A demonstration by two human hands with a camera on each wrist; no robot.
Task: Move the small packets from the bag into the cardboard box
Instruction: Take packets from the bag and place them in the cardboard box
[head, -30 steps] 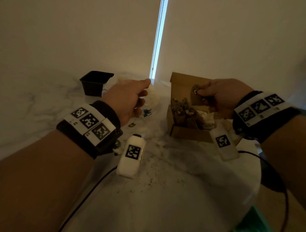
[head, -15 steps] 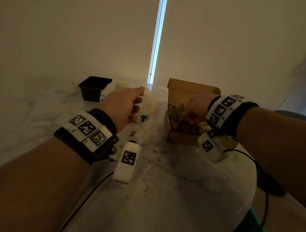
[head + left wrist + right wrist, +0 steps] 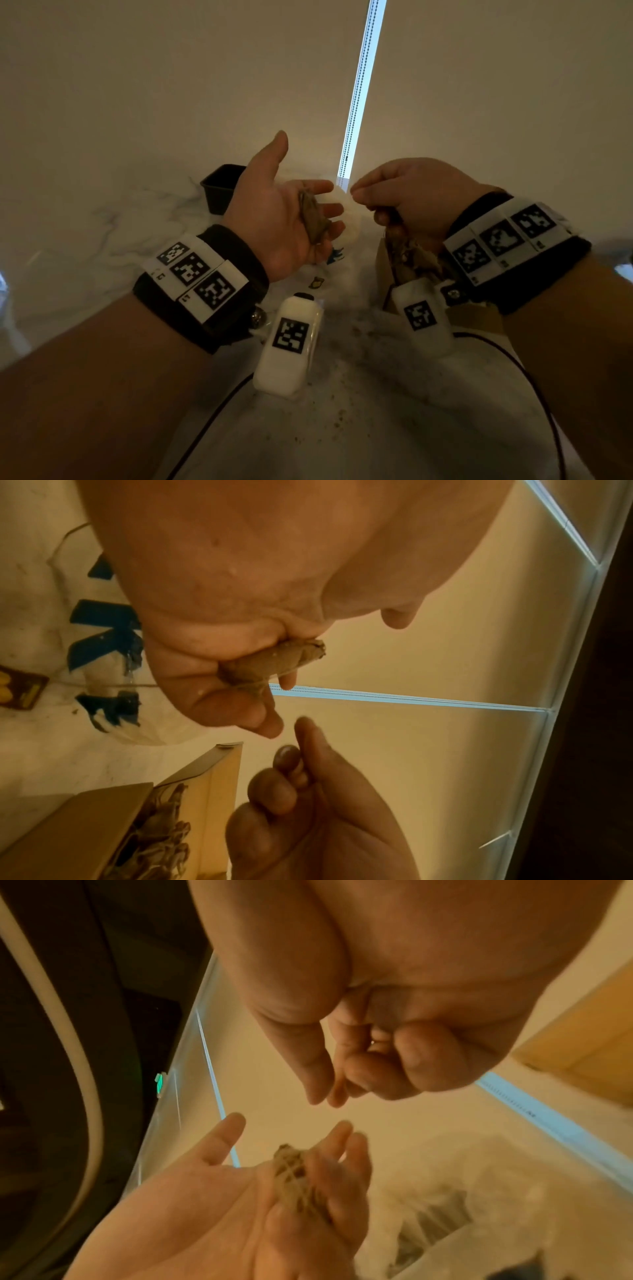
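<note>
Above the tabletop point(image 3: 342, 428), mid-transfer: our left hand point(image 3: 274, 219) is palm-up, fingers spread loosely, with one brown string-tied packet point(image 3: 313, 219) lying across them. Our right hand point(image 3: 407, 198) sits just right of it, thumb and forefinger pressed together, other fingers curled, nothing visibly held. Cardboard box point(image 3: 479, 318) is near right under that wrist, packets already inside; plastic bag point(image 3: 346, 219) lies behind the hands. Next, likely: right hand pinches the packet or its string and drops it in the box.
</note>
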